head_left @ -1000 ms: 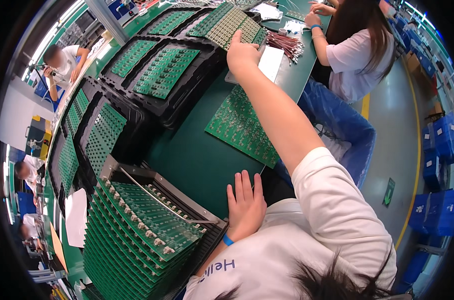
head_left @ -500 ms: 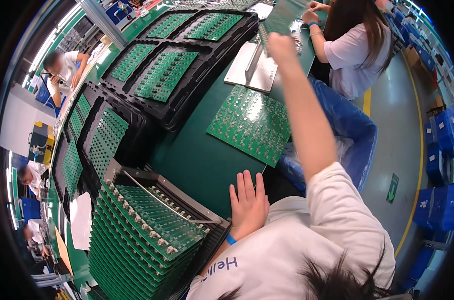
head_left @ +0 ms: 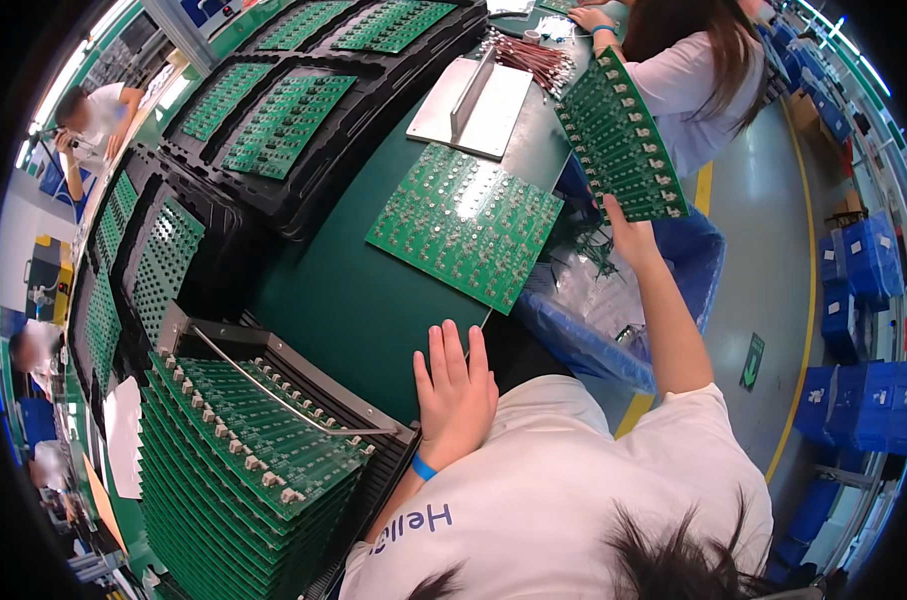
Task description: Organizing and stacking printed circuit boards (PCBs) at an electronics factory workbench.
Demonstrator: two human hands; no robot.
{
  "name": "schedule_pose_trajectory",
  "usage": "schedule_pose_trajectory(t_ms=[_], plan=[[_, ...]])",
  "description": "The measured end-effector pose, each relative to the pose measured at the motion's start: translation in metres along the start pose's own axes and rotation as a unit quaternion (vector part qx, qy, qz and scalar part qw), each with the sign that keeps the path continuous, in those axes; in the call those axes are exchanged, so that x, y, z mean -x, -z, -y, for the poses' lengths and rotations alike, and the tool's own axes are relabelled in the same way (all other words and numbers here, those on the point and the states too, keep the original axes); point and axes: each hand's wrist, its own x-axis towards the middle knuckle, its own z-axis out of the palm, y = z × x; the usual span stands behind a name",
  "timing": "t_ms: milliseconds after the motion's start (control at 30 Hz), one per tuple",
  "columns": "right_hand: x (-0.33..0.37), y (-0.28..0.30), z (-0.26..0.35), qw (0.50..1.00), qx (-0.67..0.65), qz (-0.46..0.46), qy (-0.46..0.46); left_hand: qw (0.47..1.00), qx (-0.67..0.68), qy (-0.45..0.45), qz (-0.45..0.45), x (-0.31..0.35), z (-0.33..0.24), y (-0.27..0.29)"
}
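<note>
A green circuit board (head_left: 624, 140) with a row of pale connectors is held up by its lower edge in my right hand (head_left: 630, 234), above the blue-lined bin. My left hand (head_left: 458, 390) lies on the near edge of the table, fingers spread, holding nothing. Beyond it, flat on the green tabletop, is another circuit board (head_left: 466, 228) with small components. Close to my left forearm stands a rack (head_left: 394, 445) filled with several stacked circuit boards (head_left: 264, 430).
Black trays (head_left: 304, 205) with green board panels line the left side. Behind the flat board sits a silver plate with an upright handle (head_left: 474, 105); reddish wires (head_left: 539, 62) lie beyond. The blue-lined bin (head_left: 709, 270) stands right of the table. A co-worker (head_left: 674, 90) sits far right.
My right hand has come back from the far end of the table toward the right, bringing a circuit board over the bin. My left hand stays spread at the table edge.
</note>
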Motion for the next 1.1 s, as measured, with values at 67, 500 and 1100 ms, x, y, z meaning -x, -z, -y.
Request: schedule_pose_trajectory(t_ms=[67,500,1100], plan=[[-0.004,-0.004,0.019,0.999,-0.039,0.005,-0.02,1.0,-0.002,0.007,-0.002,0.002,0.0,0.0],[-0.004,0.001,0.02,0.948,-0.121,0.039,-0.291,1.0,-0.003,-0.001,-0.009,0.004,0.0,0.001],[0.013,0.017,0.006,0.961,-0.133,-0.06,-0.235,1.0,0.008,0.009,-0.007,-0.001,-0.004,0.004]])
